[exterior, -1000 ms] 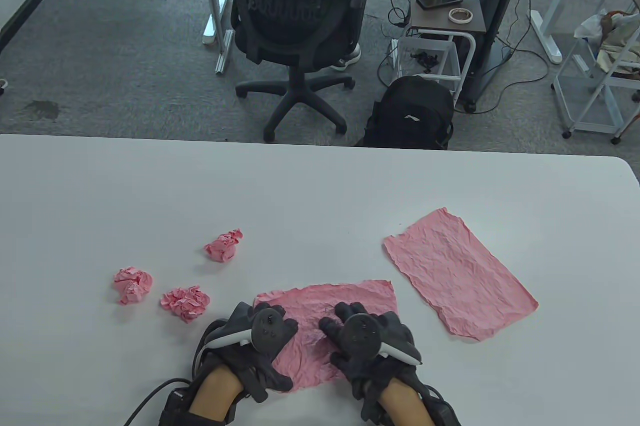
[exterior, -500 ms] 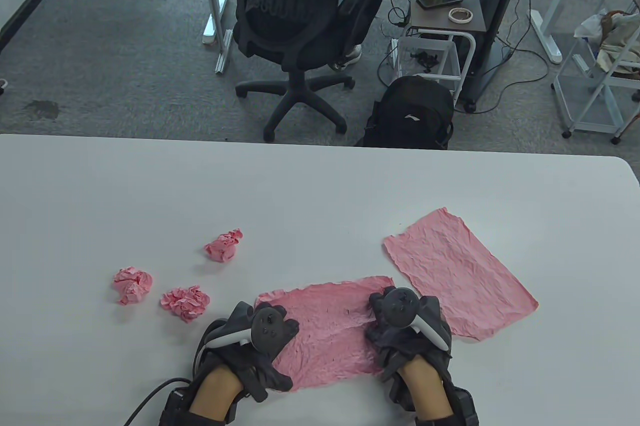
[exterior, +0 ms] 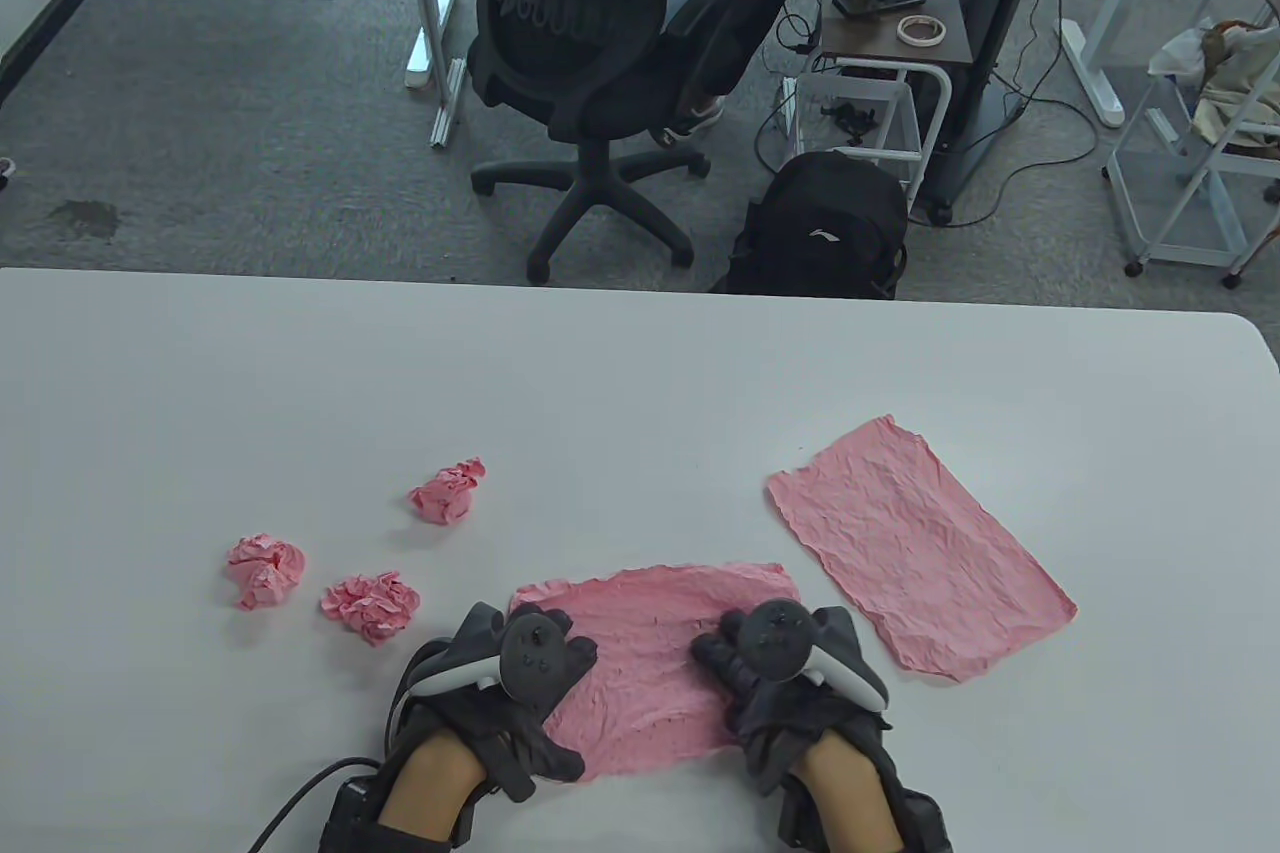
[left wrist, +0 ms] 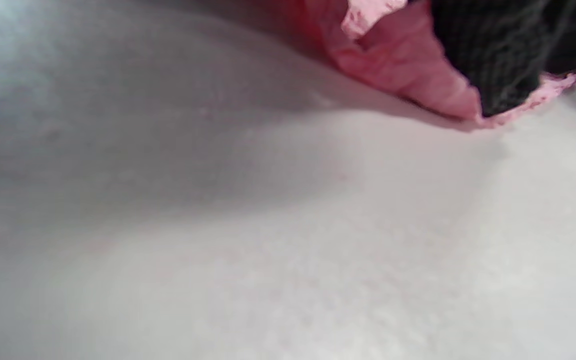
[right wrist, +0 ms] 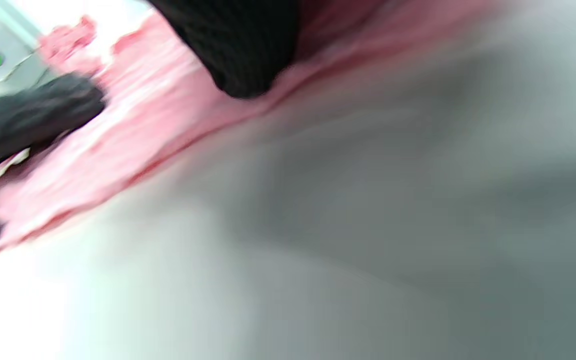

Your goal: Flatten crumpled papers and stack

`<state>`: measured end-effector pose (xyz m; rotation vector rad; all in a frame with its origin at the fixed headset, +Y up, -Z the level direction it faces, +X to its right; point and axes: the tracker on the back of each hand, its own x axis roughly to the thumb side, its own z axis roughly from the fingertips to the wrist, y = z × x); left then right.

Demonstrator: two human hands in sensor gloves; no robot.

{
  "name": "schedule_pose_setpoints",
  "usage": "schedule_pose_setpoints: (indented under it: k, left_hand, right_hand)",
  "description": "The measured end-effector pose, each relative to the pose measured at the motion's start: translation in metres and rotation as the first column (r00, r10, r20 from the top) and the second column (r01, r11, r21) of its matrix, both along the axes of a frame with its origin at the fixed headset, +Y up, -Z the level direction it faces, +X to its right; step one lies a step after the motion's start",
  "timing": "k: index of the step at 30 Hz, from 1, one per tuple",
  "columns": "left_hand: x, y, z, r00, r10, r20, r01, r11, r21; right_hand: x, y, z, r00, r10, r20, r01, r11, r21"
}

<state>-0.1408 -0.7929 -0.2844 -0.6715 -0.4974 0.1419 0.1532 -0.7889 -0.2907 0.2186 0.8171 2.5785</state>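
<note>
A wrinkled pink paper sheet (exterior: pixel 650 653) lies spread on the white table (exterior: pixel 640 373) near the front edge. My left hand (exterior: pixel 530 668) presses flat on its left end. My right hand (exterior: pixel 770 668) presses flat on its right end. A flattened pink sheet (exterior: pixel 910 548) lies to the right. Three crumpled pink paper balls sit to the left: one (exterior: pixel 447 491), a second (exterior: pixel 265 571) and a third (exterior: pixel 370 605). In the left wrist view a gloved finger (left wrist: pixel 498 55) presses the pink paper's edge (left wrist: pixel 403 70). The blurred right wrist view shows a finger (right wrist: pixel 238 45) on the pink paper (right wrist: pixel 133 125).
Beyond the table's far edge stand an office chair (exterior: pixel 590 63) with a seated person, a black backpack (exterior: pixel 825 228), a small side table (exterior: pixel 900 23) and a white rack (exterior: pixel 1200 153).
My right hand swept right across the sheet to its right end, then drew back a little to the left. The left hand has stayed put.
</note>
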Motion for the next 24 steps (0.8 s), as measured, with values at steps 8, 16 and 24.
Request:
schedule_pose_setpoints:
  k: [8, 16, 24]
  left_hand:
    - [-0.006, 0.006, 0.000, 0.998, 0.060, 0.032, -0.060, 0.998, -0.006]
    - [-0.009, 0.011, 0.000, 0.995, 0.095, 0.029, -0.095, 0.995, -0.001]
    - [-0.011, 0.008, 0.000, 0.993, 0.112, 0.020, -0.112, 0.994, -0.010]
  right_hand:
    - [0.023, 0.029, -0.003, 0.982, -0.052, 0.183, 0.000, 0.961, 0.276]
    - [0.009, 0.023, -0.010, 0.885, 0.291, 0.363, -0.408, 0.861, 0.304]
    - [-0.005, 0.028, -0.004, 0.950, 0.130, 0.284, -0.254, 0.848, 0.465]
